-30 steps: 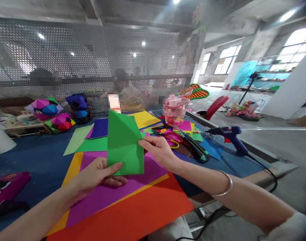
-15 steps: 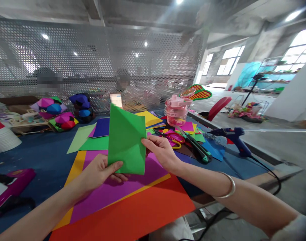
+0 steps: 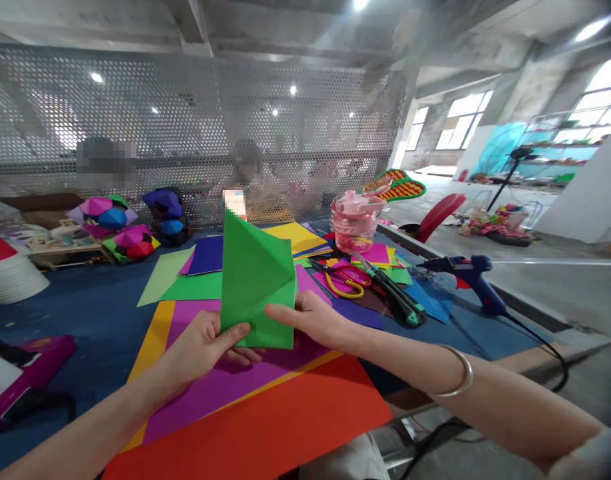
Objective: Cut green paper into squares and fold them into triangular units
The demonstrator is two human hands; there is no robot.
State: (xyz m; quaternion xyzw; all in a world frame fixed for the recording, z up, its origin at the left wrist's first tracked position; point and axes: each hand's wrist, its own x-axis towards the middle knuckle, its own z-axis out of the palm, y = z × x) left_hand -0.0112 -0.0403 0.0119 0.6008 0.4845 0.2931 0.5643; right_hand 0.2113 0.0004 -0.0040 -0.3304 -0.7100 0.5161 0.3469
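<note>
A green sheet of paper (image 3: 258,280), with a slanted top edge, is held upright in front of me by both hands. My left hand (image 3: 218,340) pinches its lower left corner, thumb in front and fingers behind. At the lower right side, my right hand (image 3: 313,317) grips the sheet with the thumb laid across its front; the fingers behind are partly hidden. Beneath the hands lie a purple sheet (image 3: 185,407), a yellow-orange sheet (image 3: 150,340) and a red-orange sheet (image 3: 265,427).
Right of the hands lie scissors (image 3: 353,287), a utility knife (image 3: 398,297) and a blue glue gun (image 3: 473,273) with its cable. A pink bottle (image 3: 354,223) stands behind them. Folded paper shapes (image 3: 110,213) and stacked paper cups (image 3: 13,273) are at left.
My right hand has slid down the sheet's right edge, and its thumb now reaches further across the front. The left hand keeps its hold at the lower left corner.
</note>
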